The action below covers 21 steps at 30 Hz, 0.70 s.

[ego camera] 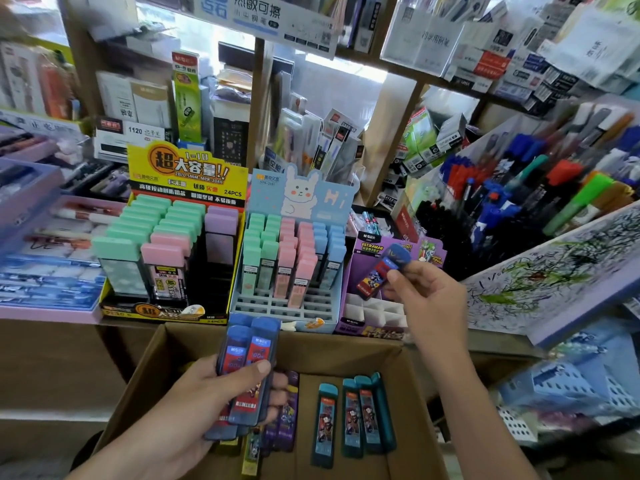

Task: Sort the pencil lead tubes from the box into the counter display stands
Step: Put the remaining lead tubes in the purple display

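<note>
Above the open cardboard box [346,355], a bundle of blue lead tubes [251,362] is gripped by the left hand [194,410], with the thumb laid across the front of the bundle and the fingers curled round its far side. Higher and to the right, a single blue tube [382,273] is pinched near its capped end between the thumb and fingertips of the right hand [429,299]; the tube is held tilted, its lower end just over the white dividers of the purple display stand [370,311]. On the floor of the box, teal tubes [360,420] are laid lengthwise, one slightly apart from the rest, and purple tubes [289,414] are partly hidden beneath the left hand's bundle. Behind the box, the stands are set side by side on the counter: a yellow stand [187,174] at the left, stocked with green, pink and lilac cases, a pale blue rabbit stand [277,303] in the middle, its rear rows filled with green, pink and blue tubes, and the purple one at the right
</note>
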Each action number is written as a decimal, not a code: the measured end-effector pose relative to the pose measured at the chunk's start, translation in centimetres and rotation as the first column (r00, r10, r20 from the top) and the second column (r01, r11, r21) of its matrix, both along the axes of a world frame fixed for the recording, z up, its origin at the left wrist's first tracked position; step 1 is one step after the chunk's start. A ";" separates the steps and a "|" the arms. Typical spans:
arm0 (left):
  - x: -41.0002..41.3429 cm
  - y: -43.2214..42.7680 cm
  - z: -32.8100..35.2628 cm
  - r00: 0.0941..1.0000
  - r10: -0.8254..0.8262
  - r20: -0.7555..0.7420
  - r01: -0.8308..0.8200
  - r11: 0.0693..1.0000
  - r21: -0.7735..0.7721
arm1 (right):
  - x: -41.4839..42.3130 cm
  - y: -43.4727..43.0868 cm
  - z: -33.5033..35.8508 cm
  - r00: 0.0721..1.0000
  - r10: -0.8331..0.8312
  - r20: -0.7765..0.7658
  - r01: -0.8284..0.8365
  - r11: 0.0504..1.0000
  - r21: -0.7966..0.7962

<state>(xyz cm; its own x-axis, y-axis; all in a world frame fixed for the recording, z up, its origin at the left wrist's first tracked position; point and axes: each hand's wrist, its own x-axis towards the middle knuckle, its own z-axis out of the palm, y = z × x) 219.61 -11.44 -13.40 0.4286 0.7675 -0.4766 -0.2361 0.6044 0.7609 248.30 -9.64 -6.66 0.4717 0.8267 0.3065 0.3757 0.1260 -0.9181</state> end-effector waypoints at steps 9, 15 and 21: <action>0.2 0.3 -0.2 1.000 0.007 -0.013 -0.007 1.000 -0.009 | -0.6 1.9 -1.1 0.994 0.018 0.103 -0.019 1.000 0.016; 0.3 0.5 -0.1 1.000 0.009 -0.013 -0.010 1.000 -0.017 | -0.7 2.7 -2.1 0.990 0.041 0.137 -0.035 0.998 -0.045; 0.4 0.6 0.4 0.999 -0.009 -0.043 0.009 1.000 -0.008 | -1.0 2.9 -3.6 0.936 -0.019 0.351 0.068 0.989 -0.130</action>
<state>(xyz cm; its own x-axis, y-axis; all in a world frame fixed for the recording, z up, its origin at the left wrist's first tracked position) 220.00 -10.85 -13.04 0.4142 0.7598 -0.5011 -0.1978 0.6125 0.7653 247.27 -6.74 -10.29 0.3924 0.8538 0.3422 0.6771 -0.0163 -0.7357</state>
